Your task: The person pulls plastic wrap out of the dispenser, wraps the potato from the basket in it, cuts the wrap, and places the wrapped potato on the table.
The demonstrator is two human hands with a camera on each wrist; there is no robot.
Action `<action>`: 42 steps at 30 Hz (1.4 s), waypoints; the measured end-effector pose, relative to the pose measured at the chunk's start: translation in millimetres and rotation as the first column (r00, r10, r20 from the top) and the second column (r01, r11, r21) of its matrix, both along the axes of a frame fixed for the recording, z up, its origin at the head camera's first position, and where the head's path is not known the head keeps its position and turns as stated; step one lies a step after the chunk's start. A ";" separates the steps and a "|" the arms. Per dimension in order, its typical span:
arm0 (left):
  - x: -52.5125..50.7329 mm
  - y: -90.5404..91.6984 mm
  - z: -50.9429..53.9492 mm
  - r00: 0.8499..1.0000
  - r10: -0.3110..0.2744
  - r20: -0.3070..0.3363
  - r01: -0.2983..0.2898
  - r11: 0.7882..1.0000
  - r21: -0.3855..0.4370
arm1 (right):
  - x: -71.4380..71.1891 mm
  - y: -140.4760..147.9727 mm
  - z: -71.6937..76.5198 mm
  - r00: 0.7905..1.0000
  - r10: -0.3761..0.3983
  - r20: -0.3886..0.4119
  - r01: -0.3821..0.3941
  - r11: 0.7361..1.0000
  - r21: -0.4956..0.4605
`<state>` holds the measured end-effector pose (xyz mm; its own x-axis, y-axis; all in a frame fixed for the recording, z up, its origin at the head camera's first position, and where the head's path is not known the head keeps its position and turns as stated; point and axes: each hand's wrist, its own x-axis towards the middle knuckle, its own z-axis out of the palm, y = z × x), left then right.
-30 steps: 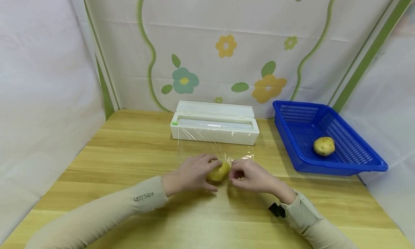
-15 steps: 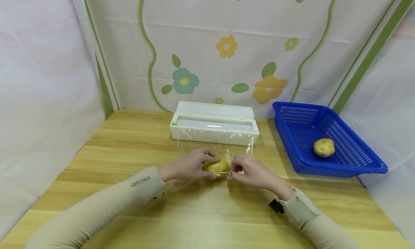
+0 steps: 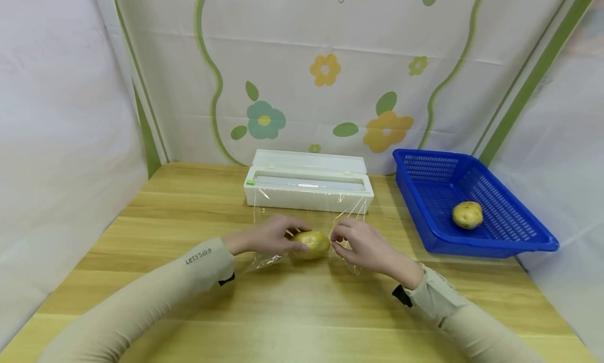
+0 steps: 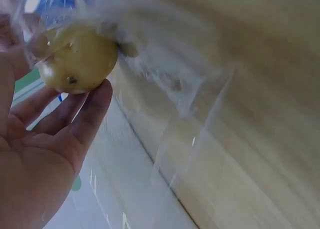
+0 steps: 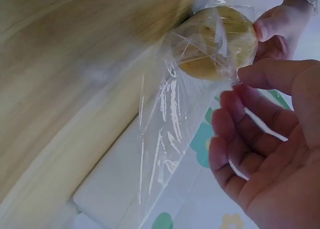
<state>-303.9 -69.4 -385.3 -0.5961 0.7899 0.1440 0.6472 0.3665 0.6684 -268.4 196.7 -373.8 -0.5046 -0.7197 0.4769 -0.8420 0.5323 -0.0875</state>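
Note:
A yellow potato (image 3: pixel 311 245) lies at the middle of the table with clear film (image 5: pixel 172 109) over it. The left hand (image 3: pixel 270 235) holds the potato from its left side; in the left wrist view fingers curl behind the potato (image 4: pixel 80 59). At the potato's right end the right hand (image 3: pixel 363 246) pinches the film between thumb and forefinger, its other fingers loosely curled, as the right wrist view shows beside the potato (image 5: pixel 220 44). The film runs back to a white box (image 3: pixel 309 196) with its lid up and a roll inside.
A blue basket (image 3: pixel 491 247) stands at the right of the wooden table (image 3: pixel 189 195), with another potato (image 3: pixel 467 215) in it. Behind the white box hangs a floral curtain (image 3: pixel 302 100), and pale cloth walls rise at both sides.
The left hand and the potato have shifted slightly left, with the left fingers now lower at its side. Film now spreads around the potato. The right hand stays near its right end.

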 end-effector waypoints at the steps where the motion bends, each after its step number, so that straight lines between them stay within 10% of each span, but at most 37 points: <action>1: -2.0 -0.9 0.0 1.000 -0.003 -0.003 0.003 1.000 -0.006 | 0.6 0.0 0.8 1.000 -0.002 -0.018 0.002 1.000 -0.013; 6: -9.9 -3.8 1.3 1.000 -0.014 0.007 0.014 1.000 -0.017 | 5.5 -1.7 6.6 0.986 0.075 -0.147 -0.091 0.990 -0.104; 11: -14.6 -7.0 1.2 0.997 0.023 0.072 -0.021 0.999 -0.028 | 8.3 -9.9 3.7 0.928 0.234 -0.289 -0.247 0.969 -0.009; 25: -25.5 -11.2 0.6 0.990 0.071 0.120 -0.073 0.997 0.012 | -7.5 -24.7 -11.5 0.903 0.180 -0.391 -0.117 0.977 0.178; 42: -29.5 -13.4 -1.1 0.972 0.144 0.185 -0.149 0.989 0.015 | -28.7 -32.2 -20.0 0.991 0.023 -0.135 -0.009 0.994 0.107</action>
<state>-333.4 -82.7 -386.4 -0.7235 0.6889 0.0433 0.4539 0.4276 0.7818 -297.1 164.4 -393.9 -0.4283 -0.7773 0.4608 -0.8506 0.5190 0.0848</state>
